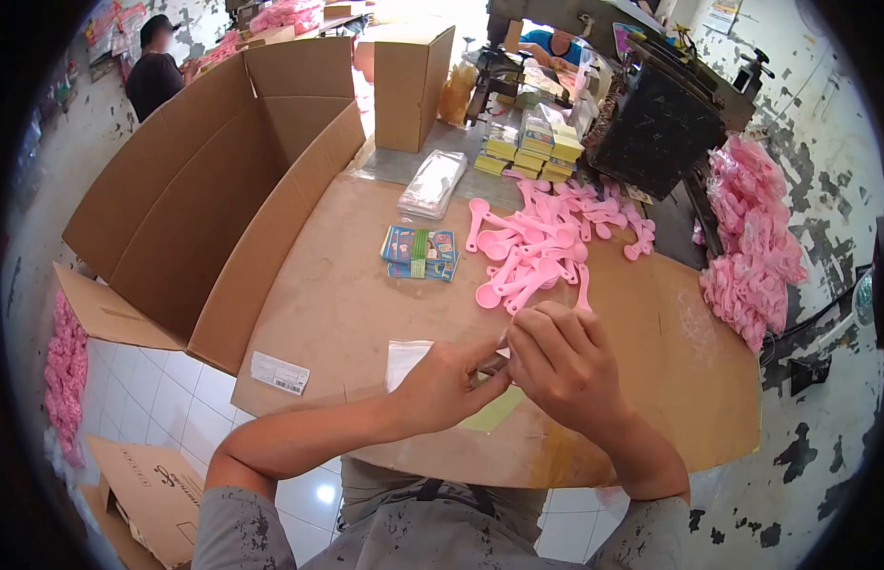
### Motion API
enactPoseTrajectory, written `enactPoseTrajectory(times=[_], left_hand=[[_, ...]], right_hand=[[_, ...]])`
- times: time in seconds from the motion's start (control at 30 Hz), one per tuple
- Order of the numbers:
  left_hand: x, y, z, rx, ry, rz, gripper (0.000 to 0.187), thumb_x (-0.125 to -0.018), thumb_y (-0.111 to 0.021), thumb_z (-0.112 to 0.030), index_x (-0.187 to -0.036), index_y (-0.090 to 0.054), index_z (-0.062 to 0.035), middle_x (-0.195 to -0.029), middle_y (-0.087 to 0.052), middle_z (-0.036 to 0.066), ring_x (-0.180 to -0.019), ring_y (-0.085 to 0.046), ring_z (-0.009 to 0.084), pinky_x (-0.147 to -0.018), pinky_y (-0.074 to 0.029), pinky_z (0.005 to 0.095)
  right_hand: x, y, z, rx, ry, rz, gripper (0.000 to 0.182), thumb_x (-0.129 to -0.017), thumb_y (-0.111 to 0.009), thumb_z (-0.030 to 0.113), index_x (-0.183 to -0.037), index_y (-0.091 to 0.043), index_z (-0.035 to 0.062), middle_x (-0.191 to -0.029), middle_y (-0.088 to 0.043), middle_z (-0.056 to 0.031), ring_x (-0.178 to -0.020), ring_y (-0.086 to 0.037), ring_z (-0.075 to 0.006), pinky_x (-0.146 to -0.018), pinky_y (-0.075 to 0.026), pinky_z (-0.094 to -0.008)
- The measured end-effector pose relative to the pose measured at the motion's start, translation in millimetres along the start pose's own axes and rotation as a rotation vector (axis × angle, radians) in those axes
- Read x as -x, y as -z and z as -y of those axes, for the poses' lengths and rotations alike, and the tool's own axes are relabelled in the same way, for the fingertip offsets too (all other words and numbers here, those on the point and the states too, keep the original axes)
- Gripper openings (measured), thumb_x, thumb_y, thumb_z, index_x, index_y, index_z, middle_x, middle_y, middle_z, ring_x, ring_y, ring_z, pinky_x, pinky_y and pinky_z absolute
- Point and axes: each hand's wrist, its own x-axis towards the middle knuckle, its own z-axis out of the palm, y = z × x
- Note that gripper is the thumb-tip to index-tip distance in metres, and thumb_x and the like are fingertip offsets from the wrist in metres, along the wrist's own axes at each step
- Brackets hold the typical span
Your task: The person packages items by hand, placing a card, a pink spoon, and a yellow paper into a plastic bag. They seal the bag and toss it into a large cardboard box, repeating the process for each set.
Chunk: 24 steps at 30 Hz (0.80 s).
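Observation:
My left hand (447, 380) and my right hand (561, 366) meet over the near part of a cardboard-covered table (337, 304). Together they pinch a clear plastic bag (404, 359) with a yellow-green card at its lower end, and a pink spoon handle (584, 290) sticks up behind my right fingers. Just beyond my hands lies a heap of pink plastic spoons (532, 252). A banded stack of printed cards (420, 254) rests left of the heap.
A large open cardboard box (214, 190) stands at the left. Clear bags (432, 183), yellow card stacks (532, 152), a smaller box (409, 85) and a dark machine (661, 128) sit at the back. Bagged pink spoons (751, 237) pile at right. Other people work in the distance.

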Motion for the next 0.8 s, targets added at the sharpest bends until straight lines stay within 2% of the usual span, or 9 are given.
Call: enactPoseTrajectory(times=[0.1,0.13,0.23,0.3,0.37,0.53,0.63,0.73,0.8], left_hand=[[-2,-2,1,0.010,-0.120,-0.018,0.038,-0.103,-0.063,-0.003,-0.140,-0.057,0.0039,-0.099,-0.080,0.013,-0.091,-0.073,0.0103,-0.076,-0.058,0.0267],[-2,-3,4,0.100,-0.074,0.009,0.039,-0.103,-0.063,-0.003,-0.141,-0.057,0.0033,-0.101,-0.080,0.013,-0.093,-0.073,0.0110,-0.078,-0.058,0.0268],[-3,-6,13,0.382,0.068,0.057,0.041,-0.103,-0.062,-0.002,-0.144,-0.055,0.0021,-0.105,-0.079,0.013,-0.098,-0.073,0.0127,-0.085,-0.058,0.0271],[-7,-6,14,0.592,0.159,0.066,0.042,-0.104,-0.062,-0.002,-0.145,-0.053,0.0021,-0.109,-0.078,0.014,-0.103,-0.072,0.0135,-0.090,-0.058,0.0272],[-7,-5,15,0.573,0.136,0.058,0.042,-0.105,-0.061,-0.004,-0.146,-0.053,0.0016,-0.113,-0.076,0.013,-0.109,-0.071,0.0147,-0.092,-0.057,0.0273],[-5,-11,18,0.568,0.138,0.024,0.037,-0.106,-0.061,-0.008,-0.141,-0.057,0.0023,-0.114,-0.076,0.014,-0.107,-0.072,0.0146,-0.092,-0.058,0.0274],[-11,-9,20,0.575,0.163,0.026,0.032,-0.107,-0.060,-0.011,-0.135,-0.060,0.0035,-0.115,-0.075,0.014,-0.105,-0.072,0.0148,-0.092,-0.058,0.0281],[-14,-11,28,0.617,0.184,0.003,0.029,-0.108,-0.059,-0.014,-0.131,-0.063,0.0041,-0.116,-0.075,0.014,-0.105,-0.072,0.0147,-0.091,-0.059,0.0287],[-17,-10,30,0.626,0.196,0.014,0.029,-0.108,-0.059,-0.014,-0.130,-0.064,0.0042,-0.116,-0.075,0.013,-0.105,-0.072,0.0144,-0.091,-0.059,0.0290]], right_hand=[[4,-1,-14,-0.081,-0.167,-0.046,0.027,-0.076,-0.071,0.004,-0.103,-0.065,0.0041,-0.101,-0.063,-0.0080,-0.096,-0.062,-0.0225,-0.083,-0.047,-0.0376],[6,0,-23,-0.134,-0.240,-0.081,0.026,-0.077,-0.070,0.004,-0.103,-0.064,0.0039,-0.099,-0.061,-0.0082,-0.095,-0.062,-0.0211,-0.081,-0.047,-0.0375],[29,21,-58,-0.659,-0.624,0.041,0.015,-0.085,-0.069,0.003,-0.097,-0.060,0.0032,-0.089,-0.059,-0.0070,-0.085,-0.061,-0.0153,-0.070,-0.047,-0.0338],[58,52,-77,-1.183,-0.951,0.082,0.010,-0.096,-0.066,0.008,-0.096,-0.057,0.0029,-0.083,-0.058,-0.0042,-0.074,-0.060,-0.0116,-0.062,-0.046,-0.0283],[131,66,-136,-1.592,-0.725,-0.057,0.011,-0.101,-0.064,0.010,-0.105,-0.058,0.0022,-0.079,-0.056,-0.0020,-0.065,-0.058,-0.0118,-0.058,-0.046,-0.0246],[234,62,-227,-1.038,-1.148,-0.399,0.029,-0.097,-0.066,0.007,-0.124,-0.059,0.0000,-0.095,-0.068,-0.0095,-0.091,-0.069,-0.0225,-0.083,-0.055,-0.0375],[255,49,-216,-0.214,-1.104,-0.163,0.037,-0.093,-0.067,0.007,-0.129,-0.059,-0.0002,-0.105,-0.069,-0.0138,-0.104,-0.066,-0.0300,-0.094,-0.051,-0.0424],[263,33,-199,0.571,-0.933,0.098,0.045,-0.089,-0.069,0.006,-0.133,-0.060,-0.0005,-0.115,-0.070,-0.0181,-0.117,-0.063,-0.0375,-0.105,-0.046,-0.0473],[218,27,-169,0.185,-0.889,0.031,0.040,-0.090,-0.070,0.008,-0.129,-0.065,0.0006,-0.115,-0.071,-0.0167,-0.113,-0.065,-0.0336,-0.101,-0.049,-0.0438]])
